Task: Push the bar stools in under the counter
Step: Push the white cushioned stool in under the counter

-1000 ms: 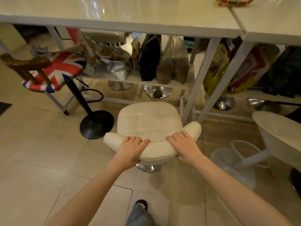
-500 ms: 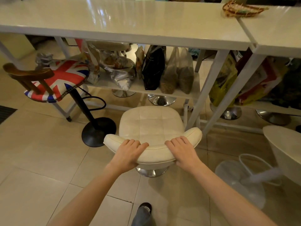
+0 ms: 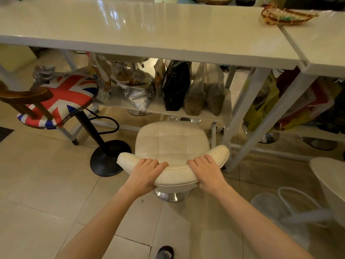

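A cream padded bar stool [image 3: 170, 142] with a low curved backrest stands on the tiled floor just in front of the long white counter [image 3: 141, 32]. Its chrome base shows below the seat. My left hand [image 3: 144, 175] grips the left half of the backrest and my right hand [image 3: 207, 171] grips the right half, fingers over the top. To the left, a flag-patterned stool [image 3: 61, 100] with a wooden back and black base sits partly under the counter. A white stool [image 3: 330, 182] stands out at the right edge.
A low shelf under the counter holds several bags [image 3: 176, 86] of food. Slanted white counter legs [image 3: 240, 118] rise just right of the cream stool. Chrome bases of other stools show beyond the shelf. A woven tray [image 3: 285, 14] lies on the counter top.
The cream stool has slid slightly forward toward the counter, both hands staying on its backrest. The view has tilted up, showing more of the counter top.
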Motion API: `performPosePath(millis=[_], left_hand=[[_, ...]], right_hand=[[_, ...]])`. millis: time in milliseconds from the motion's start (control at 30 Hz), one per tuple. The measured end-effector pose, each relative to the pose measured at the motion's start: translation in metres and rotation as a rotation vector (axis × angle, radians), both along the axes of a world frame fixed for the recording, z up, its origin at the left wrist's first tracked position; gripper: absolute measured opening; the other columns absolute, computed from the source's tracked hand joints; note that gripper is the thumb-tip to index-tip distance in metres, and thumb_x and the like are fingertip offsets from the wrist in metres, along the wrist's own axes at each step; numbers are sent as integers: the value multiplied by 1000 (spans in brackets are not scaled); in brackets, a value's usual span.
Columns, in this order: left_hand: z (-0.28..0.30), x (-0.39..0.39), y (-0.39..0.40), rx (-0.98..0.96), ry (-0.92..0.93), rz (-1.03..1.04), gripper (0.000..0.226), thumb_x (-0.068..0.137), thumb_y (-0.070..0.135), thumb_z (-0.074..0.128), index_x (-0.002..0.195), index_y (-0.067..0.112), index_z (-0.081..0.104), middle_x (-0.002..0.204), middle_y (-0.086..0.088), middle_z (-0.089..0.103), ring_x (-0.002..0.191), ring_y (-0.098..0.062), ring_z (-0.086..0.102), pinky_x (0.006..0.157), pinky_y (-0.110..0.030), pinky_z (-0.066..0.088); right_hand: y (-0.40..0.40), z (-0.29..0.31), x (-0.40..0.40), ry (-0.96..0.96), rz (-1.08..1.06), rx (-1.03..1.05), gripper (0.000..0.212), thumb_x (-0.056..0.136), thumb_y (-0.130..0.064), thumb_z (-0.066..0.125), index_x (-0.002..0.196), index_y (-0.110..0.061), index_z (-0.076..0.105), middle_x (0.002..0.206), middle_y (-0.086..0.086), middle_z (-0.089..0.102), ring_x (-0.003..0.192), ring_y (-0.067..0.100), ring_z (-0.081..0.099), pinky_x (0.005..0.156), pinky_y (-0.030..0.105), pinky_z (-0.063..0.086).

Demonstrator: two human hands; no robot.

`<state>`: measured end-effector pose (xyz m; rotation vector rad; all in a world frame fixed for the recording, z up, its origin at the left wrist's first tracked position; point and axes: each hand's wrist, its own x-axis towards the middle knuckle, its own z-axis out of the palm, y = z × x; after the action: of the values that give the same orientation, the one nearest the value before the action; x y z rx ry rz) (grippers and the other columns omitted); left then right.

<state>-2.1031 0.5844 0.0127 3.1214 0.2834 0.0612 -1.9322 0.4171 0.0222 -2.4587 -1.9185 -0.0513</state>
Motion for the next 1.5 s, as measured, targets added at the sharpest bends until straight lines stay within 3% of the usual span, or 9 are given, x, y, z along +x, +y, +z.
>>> performPosePath(millis=[200, 533, 933, 1133, 1333, 1500], left_hand=[[-2, 14, 27, -17, -7, -18, 80, 47, 35, 85, 116, 23, 47, 87, 1, 63, 77, -19, 60, 72, -33, 51], [3, 20, 65, 2, -37, -77, 83, 46, 36, 87, 116, 24, 45, 89, 2, 64, 80, -18, 61, 75, -33, 51], [12, 2, 128, -4, 18, -140, 71, 55, 34, 85, 116, 25, 50, 99, 1, 63, 91, -19, 60, 89, -37, 47], [15, 0, 136, -6, 33, -167, 72, 51, 30, 87, 114, 23, 52, 94, 1, 64, 87, -20, 61, 87, -36, 48], [14, 1, 126, -14, -2, -170, 70, 53, 29, 86, 114, 20, 53, 95, -2, 64, 87, -22, 61, 86, -37, 47], [12, 4, 117, -35, -9, -157, 73, 50, 28, 85, 113, 21, 48, 90, -1, 62, 83, -22, 59, 81, -36, 47]], right_hand=[[22, 1, 13, 2, -6, 36, 68, 32, -6, 80, 97, -11, 59, 81, 4, 61, 75, 25, 59, 81, 37, 47], [54, -1, 11, 22, -53, 29, 68, 37, -7, 81, 101, -11, 58, 86, 6, 61, 80, 27, 57, 85, 40, 44], [98, -4, -39, 61, -156, 112, 65, 25, -11, 83, 86, -12, 59, 75, 5, 60, 68, 24, 55, 73, 35, 48], [103, -3, -45, 35, -182, 97, 65, 24, -11, 82, 84, -10, 59, 73, 6, 59, 66, 25, 55, 70, 34, 47], [96, -1, -38, 28, -176, 64, 66, 29, -10, 83, 91, -10, 59, 79, 6, 59, 70, 25, 55, 73, 35, 44], [89, 0, -29, 18, -160, 54, 68, 30, -10, 83, 93, -9, 58, 79, 6, 58, 71, 27, 54, 74, 34, 29]])
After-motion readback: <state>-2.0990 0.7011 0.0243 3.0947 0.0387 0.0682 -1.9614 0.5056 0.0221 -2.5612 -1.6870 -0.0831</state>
